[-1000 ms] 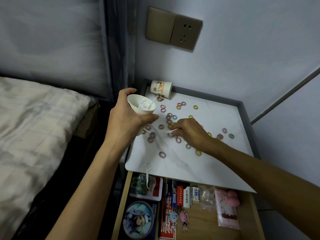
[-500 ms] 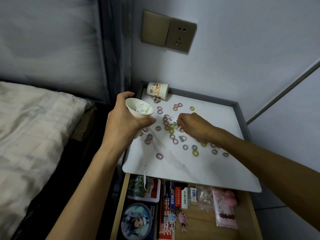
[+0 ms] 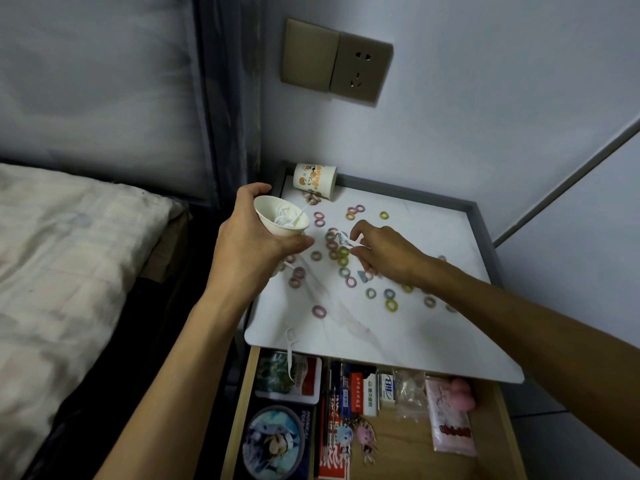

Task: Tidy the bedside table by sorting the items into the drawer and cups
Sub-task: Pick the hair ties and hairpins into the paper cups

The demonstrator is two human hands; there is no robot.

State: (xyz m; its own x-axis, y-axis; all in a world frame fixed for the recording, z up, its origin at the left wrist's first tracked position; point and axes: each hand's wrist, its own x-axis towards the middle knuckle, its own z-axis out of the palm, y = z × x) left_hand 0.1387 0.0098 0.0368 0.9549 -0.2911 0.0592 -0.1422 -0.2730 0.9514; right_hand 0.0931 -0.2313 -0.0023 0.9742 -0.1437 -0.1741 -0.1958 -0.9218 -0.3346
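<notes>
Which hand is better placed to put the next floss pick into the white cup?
The right hand. It pinches a floss pick just beside the white cup, whose mouth opens toward it. The left hand is busy holding that cup above the table's left edge.

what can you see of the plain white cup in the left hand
The cup is plain white, paper by the look, small and tapered, with no print or lid. The left hand grips it, fingers round the far side and thumb under the near wall, holding it up by the left edge of the table. It is tilted, with its mouth toward the camera. Several white floss picks lie inside, and one pokes out over the rim.
</notes>
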